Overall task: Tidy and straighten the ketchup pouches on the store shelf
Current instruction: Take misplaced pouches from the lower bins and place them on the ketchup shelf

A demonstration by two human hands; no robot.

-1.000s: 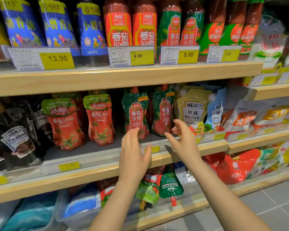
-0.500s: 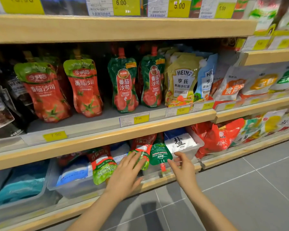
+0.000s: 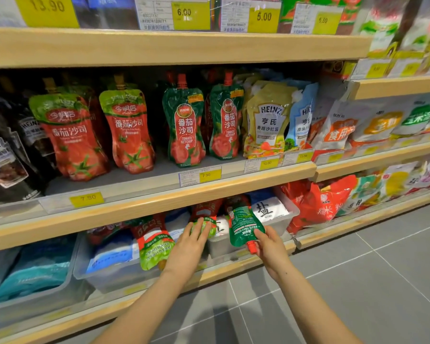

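On the middle shelf (image 3: pixel 233 180) stand two red-and-green ketchup pouches (image 3: pixel 127 130) at the left and two dark green ones (image 3: pixel 185 127) beside them, all upright. Below, on the bottom shelf, several pouches hang upside down over clear bins. My right hand (image 3: pixel 267 244) grips a dark green pouch (image 3: pixel 242 225) near its red cap. My left hand (image 3: pixel 193 240) lies with fingers spread on a red-and-green pouch (image 3: pixel 205 214); whether it grips that pouch I cannot tell. Another upside-down red-and-green pouch (image 3: pixel 154 244) lies just left of it.
Heinz salad dressing pouches (image 3: pixel 267 120) stand right of the ketchup. Dark Heinz pouches (image 3: pixel 8 155) fill the far left. Clear plastic bins (image 3: pixel 104 276) with salt bags (image 3: pixel 268 209) sit on the bottom shelf. Red bags (image 3: pixel 318 204) lie to the right. Grey floor tiles (image 3: pixel 358 281) spread below.
Both hands dropped from the middle shelf to the bottom shelf. The right hand closed on the dark green upside-down pouch; the left hand came to rest on the red-and-green one.
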